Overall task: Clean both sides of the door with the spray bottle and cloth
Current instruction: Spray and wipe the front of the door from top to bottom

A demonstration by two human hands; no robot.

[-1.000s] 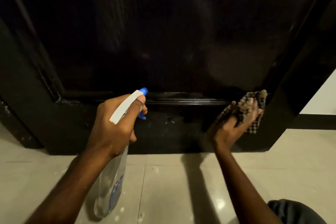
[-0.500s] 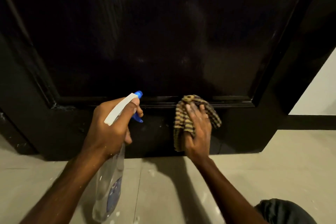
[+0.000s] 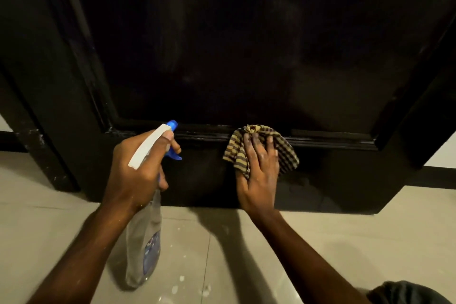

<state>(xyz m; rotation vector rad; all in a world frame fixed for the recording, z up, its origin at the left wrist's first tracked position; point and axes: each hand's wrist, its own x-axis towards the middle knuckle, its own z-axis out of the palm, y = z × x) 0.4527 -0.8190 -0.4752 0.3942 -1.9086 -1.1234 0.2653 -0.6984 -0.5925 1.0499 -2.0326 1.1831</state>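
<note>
Left hand [image 3: 138, 170] grips spray bottle [image 3: 145, 242]; right hand [image 3: 261, 175], fingers flat, presses cloth [image 3: 287, 153] on dark, perhaps smudged door [image 3: 246, 57] above pale tiles [image 3: 370, 242].

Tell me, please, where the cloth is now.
In the head view the cloth lies right of centre, pressed against the door's lower rail by the right hand, right of the spray bottle.

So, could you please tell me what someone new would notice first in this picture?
The eye goes first to the two hands low against the dark door: the right hand presses a checked cloth flat on the bottom rail. To its left, the left hand grips a clear spray bottle with a white and blue head, its nozzle pointing at the door. Below lies a pale tiled floor flecked with white spots.
</note>
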